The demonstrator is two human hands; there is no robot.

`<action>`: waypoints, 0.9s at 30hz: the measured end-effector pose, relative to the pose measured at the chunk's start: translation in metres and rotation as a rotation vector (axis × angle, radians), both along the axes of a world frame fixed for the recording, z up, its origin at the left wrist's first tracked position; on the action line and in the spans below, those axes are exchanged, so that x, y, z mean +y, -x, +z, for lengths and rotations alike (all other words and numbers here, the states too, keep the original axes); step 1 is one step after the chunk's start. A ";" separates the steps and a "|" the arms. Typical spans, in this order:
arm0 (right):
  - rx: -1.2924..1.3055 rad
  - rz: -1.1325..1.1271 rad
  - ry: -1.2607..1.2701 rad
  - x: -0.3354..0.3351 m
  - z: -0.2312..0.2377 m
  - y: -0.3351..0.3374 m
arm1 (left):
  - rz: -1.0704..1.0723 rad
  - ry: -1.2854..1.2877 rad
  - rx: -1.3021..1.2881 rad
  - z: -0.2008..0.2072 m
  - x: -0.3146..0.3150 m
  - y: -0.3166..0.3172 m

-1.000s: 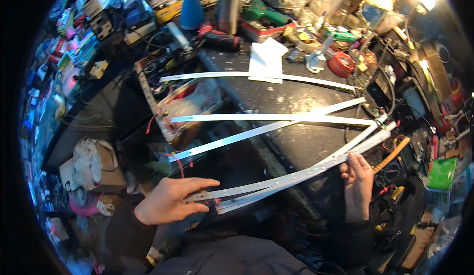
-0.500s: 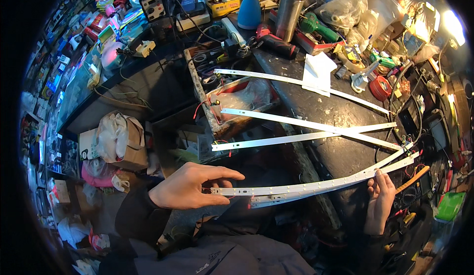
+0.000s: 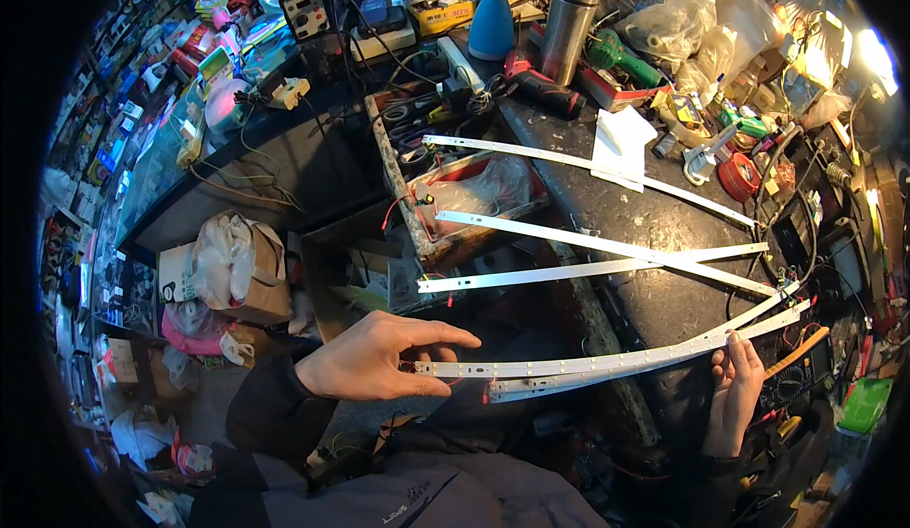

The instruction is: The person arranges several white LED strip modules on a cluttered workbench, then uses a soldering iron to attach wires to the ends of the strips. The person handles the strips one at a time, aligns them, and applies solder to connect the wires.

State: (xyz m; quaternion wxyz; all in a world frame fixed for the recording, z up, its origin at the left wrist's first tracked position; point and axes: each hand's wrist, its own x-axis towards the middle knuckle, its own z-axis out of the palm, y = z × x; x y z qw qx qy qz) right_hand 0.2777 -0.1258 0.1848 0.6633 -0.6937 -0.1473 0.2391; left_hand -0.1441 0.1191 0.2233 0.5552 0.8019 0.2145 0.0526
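Observation:
My left hand (image 3: 365, 355) is curled around the left end of a long white LED light strip (image 3: 569, 367), index finger stretched out and thumb below. Red wire shows by its palm; how firmly it grips is partly hidden. Under that strip lie more LED strips (image 3: 517, 393), their left ends free, with a small red connector. My right hand (image 3: 737, 381) pinches the strips near their right part, thumb on top. Farther away, two LED strips (image 3: 531, 227) (image 3: 531, 278) cross on the bench, and another (image 3: 512, 152) lies beyond them; their left ends overhang.
The dark bench (image 3: 654, 310) carries a white paper (image 3: 621, 144), a red cordless drill (image 3: 540, 87), a steel tumbler (image 3: 569, 30) and a blue spray bottle (image 3: 491, 16). An open drawer (image 3: 403, 187) juts out left. A multimeter (image 3: 791, 381) sits beside my right hand.
The whole view has shifted slightly, so everything sits a little farther right and lower. Both hands keep their places on the strips.

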 end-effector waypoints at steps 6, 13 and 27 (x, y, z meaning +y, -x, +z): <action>-0.008 -0.016 0.011 -0.001 -0.001 0.001 | -0.019 -0.033 -0.076 -0.001 0.001 -0.003; 0.038 0.002 0.006 0.004 0.004 0.004 | -0.079 -0.044 0.014 0.005 0.002 -0.009; 0.142 0.219 -0.144 -0.002 0.022 0.013 | 0.057 -0.396 -0.054 0.018 -0.009 -0.071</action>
